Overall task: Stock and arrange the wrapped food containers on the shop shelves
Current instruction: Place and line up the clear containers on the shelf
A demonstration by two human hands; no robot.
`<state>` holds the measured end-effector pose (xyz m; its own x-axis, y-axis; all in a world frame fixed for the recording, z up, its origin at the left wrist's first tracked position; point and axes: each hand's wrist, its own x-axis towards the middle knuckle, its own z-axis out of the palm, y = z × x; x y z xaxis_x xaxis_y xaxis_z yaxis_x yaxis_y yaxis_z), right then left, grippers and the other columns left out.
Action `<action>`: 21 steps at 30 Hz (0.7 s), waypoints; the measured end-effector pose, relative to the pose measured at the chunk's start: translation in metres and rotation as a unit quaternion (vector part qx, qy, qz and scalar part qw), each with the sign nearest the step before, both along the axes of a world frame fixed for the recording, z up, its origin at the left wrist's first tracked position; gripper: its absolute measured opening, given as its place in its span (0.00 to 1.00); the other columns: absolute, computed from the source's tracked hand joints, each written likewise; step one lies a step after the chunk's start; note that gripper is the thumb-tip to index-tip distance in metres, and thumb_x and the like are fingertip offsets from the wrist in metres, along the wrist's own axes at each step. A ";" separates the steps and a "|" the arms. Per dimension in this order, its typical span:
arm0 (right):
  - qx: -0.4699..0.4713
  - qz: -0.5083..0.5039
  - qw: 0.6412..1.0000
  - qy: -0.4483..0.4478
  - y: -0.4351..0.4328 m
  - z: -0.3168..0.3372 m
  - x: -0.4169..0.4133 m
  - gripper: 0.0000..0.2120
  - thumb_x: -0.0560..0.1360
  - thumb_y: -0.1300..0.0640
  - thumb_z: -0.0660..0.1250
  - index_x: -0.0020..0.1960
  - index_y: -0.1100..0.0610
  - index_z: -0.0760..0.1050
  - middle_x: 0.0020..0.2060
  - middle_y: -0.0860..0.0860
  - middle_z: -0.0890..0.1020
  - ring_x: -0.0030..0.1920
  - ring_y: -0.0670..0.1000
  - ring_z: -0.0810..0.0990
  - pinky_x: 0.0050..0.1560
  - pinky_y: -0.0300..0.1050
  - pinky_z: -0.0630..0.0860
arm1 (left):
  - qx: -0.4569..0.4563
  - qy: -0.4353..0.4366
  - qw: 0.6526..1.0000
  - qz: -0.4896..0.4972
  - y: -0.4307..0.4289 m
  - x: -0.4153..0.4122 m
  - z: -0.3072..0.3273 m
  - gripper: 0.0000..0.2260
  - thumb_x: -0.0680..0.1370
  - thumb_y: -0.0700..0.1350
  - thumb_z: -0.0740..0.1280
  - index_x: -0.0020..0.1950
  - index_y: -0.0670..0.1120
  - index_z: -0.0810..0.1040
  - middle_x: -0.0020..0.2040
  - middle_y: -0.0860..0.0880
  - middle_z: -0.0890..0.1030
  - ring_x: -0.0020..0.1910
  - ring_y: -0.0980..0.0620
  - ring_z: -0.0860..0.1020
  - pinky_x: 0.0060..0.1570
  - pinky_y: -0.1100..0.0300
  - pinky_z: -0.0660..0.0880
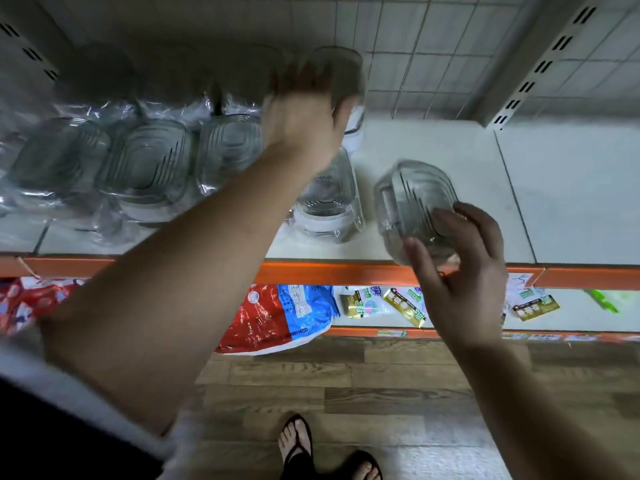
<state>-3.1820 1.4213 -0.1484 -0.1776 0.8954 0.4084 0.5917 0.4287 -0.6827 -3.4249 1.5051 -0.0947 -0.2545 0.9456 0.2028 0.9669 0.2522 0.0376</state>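
On the white shelf (450,150), right of the row of wrapped containers (145,161), the left hand (304,112) curls round a rear container (343,74) by the back wall, blur hiding the exact hold, while the right hand (460,271) pinches a front container (408,199) between thumb and fingers at the shelf's lip. Placing seems under way; next, each probably needs setting square with the row before release.

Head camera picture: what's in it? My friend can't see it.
Two hands each hold a clear food container over a white shop shelf: the left hand has the back container, the right hand the front container. More wrapped containers sit in rows at left.
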 end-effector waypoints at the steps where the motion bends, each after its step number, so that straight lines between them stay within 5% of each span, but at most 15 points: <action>1: 0.013 0.011 1.000 -0.001 0.003 0.004 -0.009 0.20 0.75 0.48 0.69 0.59 0.62 0.78 0.62 0.59 0.74 0.61 0.47 0.74 0.61 0.29 0.66 | 0.021 -0.013 1.000 -0.007 -0.015 -0.003 0.001 0.24 0.82 0.57 0.50 0.73 0.45 0.68 0.68 0.40 0.72 0.67 0.39 0.68 0.69 0.48 0.60; 6: 0.026 0.073 0.995 -0.056 0.016 0.024 -0.065 0.20 0.76 0.48 0.70 0.60 0.61 0.79 0.61 0.58 0.76 0.59 0.59 0.78 0.53 0.53 0.79 | 0.077 -0.070 0.994 -0.018 -0.106 -0.013 -0.013 0.22 0.82 0.53 0.53 0.72 0.44 0.71 0.70 0.44 0.73 0.72 0.44 0.67 0.75 0.48 0.55; 14: -0.002 0.095 0.971 -0.221 0.032 0.037 -0.115 0.23 0.79 0.40 0.61 0.65 0.54 0.74 0.64 0.53 0.72 0.62 0.60 0.71 0.54 0.54 0.75 | 0.094 -0.129 0.987 0.006 -0.167 -0.017 -0.022 0.23 0.82 0.52 0.53 0.73 0.43 0.69 0.72 0.44 0.71 0.74 0.45 0.65 0.75 0.49 0.55; 21: -0.001 0.130 0.972 -0.195 -0.005 0.060 -0.087 0.22 0.80 0.48 0.62 0.69 0.58 0.72 0.65 0.56 0.75 0.63 0.61 0.70 0.62 0.55 0.70 | 0.110 -0.100 0.989 -0.006 -0.201 -0.004 0.007 0.21 0.82 0.50 0.54 0.66 0.41 0.77 0.65 0.43 0.78 0.66 0.43 0.74 0.71 0.49 0.62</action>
